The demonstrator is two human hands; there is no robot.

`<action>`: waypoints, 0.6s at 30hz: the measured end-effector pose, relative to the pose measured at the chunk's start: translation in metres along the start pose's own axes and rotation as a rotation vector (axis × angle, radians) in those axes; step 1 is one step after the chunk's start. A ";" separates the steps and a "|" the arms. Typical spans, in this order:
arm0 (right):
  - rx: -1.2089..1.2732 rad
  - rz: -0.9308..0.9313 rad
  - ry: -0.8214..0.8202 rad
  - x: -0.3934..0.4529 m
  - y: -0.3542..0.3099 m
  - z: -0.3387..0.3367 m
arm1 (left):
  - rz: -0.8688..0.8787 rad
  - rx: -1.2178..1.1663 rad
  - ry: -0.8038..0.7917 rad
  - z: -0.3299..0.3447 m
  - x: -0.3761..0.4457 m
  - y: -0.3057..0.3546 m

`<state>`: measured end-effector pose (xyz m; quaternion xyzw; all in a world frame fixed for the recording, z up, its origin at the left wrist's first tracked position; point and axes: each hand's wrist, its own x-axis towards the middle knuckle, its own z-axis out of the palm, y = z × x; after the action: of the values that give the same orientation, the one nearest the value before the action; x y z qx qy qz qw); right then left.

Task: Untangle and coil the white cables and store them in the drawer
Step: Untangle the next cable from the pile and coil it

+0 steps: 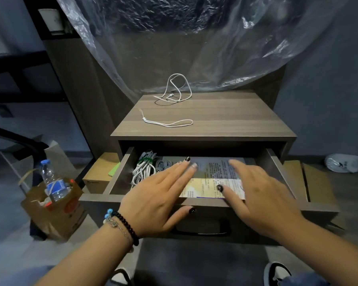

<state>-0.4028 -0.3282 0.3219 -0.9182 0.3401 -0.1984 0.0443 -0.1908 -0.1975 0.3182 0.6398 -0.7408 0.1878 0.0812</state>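
Two white cables lie on top of the nightstand (225,118): a loose loopy cable (177,87) at the back and a thin flat cable (167,123) nearer the front. The one drawer (120,174) is pulled open. In its left part sit a coiled white bundle (143,169) and a grey bundle (163,165), with papers (213,168) beside them. Two hands hover over the drawer, a little apart. The left hand (155,198) and the right hand (256,191) are both flat with fingers straight, holding nothing
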 end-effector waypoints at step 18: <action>-0.275 -0.223 -0.099 0.112 0.040 0.027 | -0.522 -0.009 -0.013 0.042 0.073 -0.069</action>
<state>-0.3391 -0.4318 0.3264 -0.9563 0.2573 -0.1083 -0.0873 -0.1305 -0.2881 0.3177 0.8101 -0.5520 0.1532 0.1248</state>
